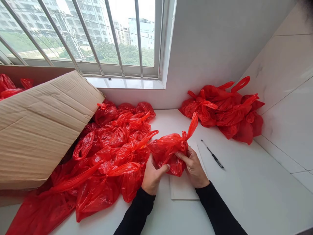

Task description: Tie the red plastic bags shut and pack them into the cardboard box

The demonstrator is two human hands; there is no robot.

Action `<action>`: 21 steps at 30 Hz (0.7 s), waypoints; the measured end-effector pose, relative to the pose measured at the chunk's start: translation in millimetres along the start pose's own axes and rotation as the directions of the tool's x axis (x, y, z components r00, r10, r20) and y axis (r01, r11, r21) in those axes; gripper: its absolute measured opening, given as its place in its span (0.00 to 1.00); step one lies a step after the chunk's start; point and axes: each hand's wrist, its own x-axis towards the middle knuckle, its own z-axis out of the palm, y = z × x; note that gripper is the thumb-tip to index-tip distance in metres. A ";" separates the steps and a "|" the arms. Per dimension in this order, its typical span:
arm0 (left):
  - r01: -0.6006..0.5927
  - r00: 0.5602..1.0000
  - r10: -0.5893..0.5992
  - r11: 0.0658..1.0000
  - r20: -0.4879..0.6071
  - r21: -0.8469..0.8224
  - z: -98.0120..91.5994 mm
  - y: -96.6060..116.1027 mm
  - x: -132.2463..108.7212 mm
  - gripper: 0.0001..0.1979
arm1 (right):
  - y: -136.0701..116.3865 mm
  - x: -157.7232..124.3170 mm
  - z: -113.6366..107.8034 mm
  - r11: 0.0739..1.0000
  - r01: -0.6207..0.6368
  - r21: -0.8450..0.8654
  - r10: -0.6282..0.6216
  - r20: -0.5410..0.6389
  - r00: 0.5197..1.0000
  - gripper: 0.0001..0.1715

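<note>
Both my hands grip one knotted red plastic bag [168,150], raised over the white table [234,199]. My left hand [153,174] is closed on its lower left side, thumb in front. On the right side, just below the knot, my right hand [193,166] pinches the film. What the bag contains cannot be made out. A white notepad [183,189] lies beneath, partly covered by the bag and my right hand. To the right of the notepad rests a black pen [212,154].
Many knotted red bags [105,169] are heaped at the left, beside a tilted cardboard box [49,124] with more red bags inside. Another pile of red bags [227,111] sits in the back right corner. Behind is a barred window [97,39]; a tiled wall [288,114] bounds the right.
</note>
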 end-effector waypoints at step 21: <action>0.130 0.988 -0.142 0.979 -0.067 -0.155 9.0 5.6 -2.1 0.33 | 5.4 4.6 -5.1 0.994 -0.016 0.111 0.016 0.002 1.000 0.25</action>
